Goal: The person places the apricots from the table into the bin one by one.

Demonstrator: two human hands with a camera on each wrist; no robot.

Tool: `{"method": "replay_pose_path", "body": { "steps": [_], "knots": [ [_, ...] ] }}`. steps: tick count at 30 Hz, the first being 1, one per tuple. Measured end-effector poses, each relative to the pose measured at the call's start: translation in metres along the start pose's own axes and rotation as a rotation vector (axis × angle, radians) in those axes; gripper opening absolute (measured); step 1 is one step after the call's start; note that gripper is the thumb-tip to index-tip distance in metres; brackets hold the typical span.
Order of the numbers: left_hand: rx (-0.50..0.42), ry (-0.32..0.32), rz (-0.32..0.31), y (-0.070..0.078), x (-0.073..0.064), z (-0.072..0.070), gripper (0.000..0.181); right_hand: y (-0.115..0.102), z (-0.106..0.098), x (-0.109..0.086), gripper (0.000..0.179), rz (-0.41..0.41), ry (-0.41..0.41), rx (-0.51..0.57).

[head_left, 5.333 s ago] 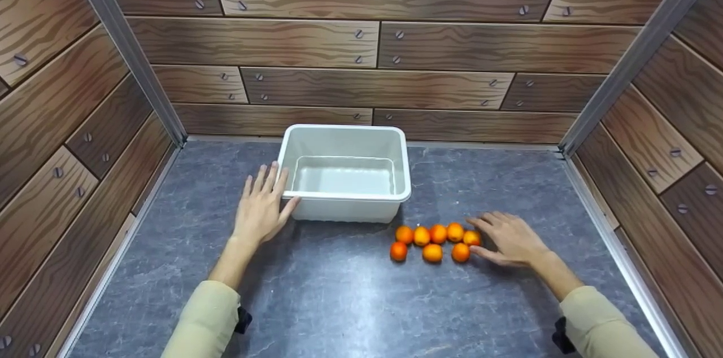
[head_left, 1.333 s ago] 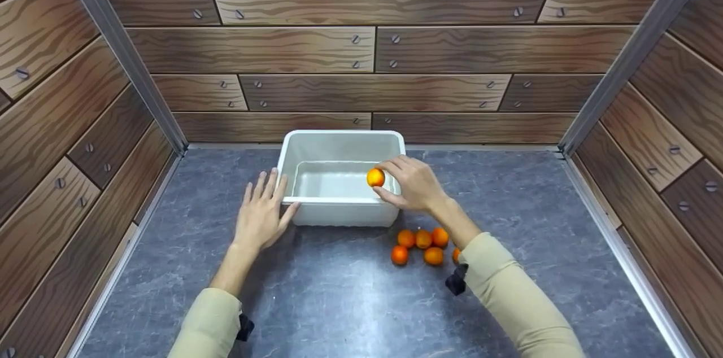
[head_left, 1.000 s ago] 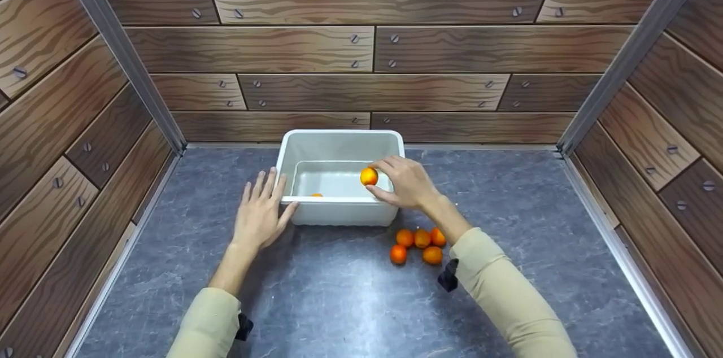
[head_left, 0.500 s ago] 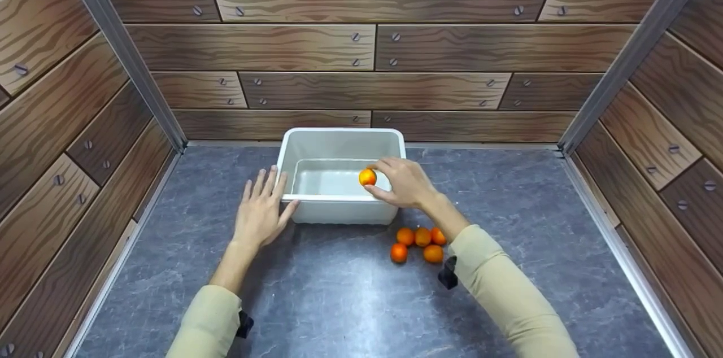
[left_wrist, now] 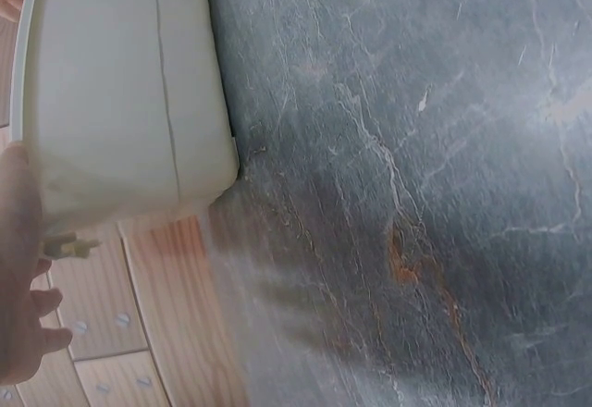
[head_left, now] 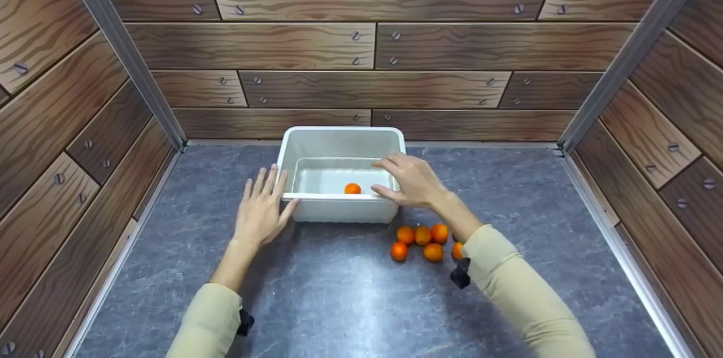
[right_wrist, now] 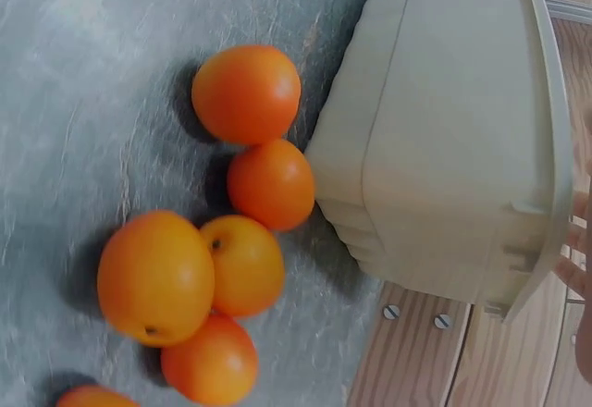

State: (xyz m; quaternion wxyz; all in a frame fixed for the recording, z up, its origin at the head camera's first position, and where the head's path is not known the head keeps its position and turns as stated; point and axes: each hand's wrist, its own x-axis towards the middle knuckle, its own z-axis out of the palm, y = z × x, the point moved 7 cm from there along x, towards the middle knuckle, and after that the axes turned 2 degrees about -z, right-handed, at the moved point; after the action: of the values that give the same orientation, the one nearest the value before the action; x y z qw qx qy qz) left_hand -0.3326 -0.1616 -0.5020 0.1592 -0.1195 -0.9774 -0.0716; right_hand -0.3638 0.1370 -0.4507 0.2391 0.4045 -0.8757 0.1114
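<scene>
A white plastic bin (head_left: pixel 344 209) stands on the grey marbled table, with one small orange citrus fruit (head_left: pixel 352 189) visible inside near the front wall. Over the bin's right side is my right hand (head_left: pixel 415 180), its thumb and fingers apart with nothing between them. My left hand (head_left: pixel 261 208) rests against the bin's left front corner, fingers straight. Several more of these fruits (head_left: pixel 422 235) lie on the table just in front of the bin's right corner. In the right wrist view, loose fruits (right_wrist: pixel 246 94) lie beside the bin wall (right_wrist: pixel 453 129).
Wood-patterned panels (head_left: pixel 316 87) enclose the table at the back and both sides. Metal rails run along their corners and base. The bin stands near the back panel. My right sleeve (head_left: pixel 519 284) partly covers one fruit (head_left: pixel 457 250) at the right end of the group.
Since 5.3 s ago, my right hand has moved from the fruits to the bin. It held a fruit over the bin half a second ago and has let it go inside. My left hand stays put.
</scene>
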Motion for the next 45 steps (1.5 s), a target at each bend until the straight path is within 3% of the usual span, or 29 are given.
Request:
{"method": "replay_pose_path", "body": {
  "steps": [10, 20, 28, 34, 45],
  "knots": [
    [-0.009, 0.002, -0.003, -0.001, 0.001, -0.002, 0.073, 0.004, -0.02, -0.012, 0.056, -0.033, -0.03, -0.001],
    [-0.017, -0.012, -0.011, -0.001, 0.001, 0.0, 0.073, 0.004, -0.034, -0.042, 0.058, -0.088, -0.011, -0.008],
    [-0.017, -0.002, 0.0, 0.0, -0.001, 0.0, 0.072, 0.008, -0.041, -0.072, 0.06, -0.071, -0.068, -0.023],
    [-0.013, -0.001, -0.002, 0.0, 0.001, 0.001, 0.073, 0.014, -0.044, -0.09, 0.062, -0.07, -0.066, -0.036],
    [-0.003, 0.007, -0.002, 0.0, -0.001, -0.001, 0.073, 0.03, -0.04, -0.124, 0.058, -0.025, -0.127, -0.085]
  ]
}}
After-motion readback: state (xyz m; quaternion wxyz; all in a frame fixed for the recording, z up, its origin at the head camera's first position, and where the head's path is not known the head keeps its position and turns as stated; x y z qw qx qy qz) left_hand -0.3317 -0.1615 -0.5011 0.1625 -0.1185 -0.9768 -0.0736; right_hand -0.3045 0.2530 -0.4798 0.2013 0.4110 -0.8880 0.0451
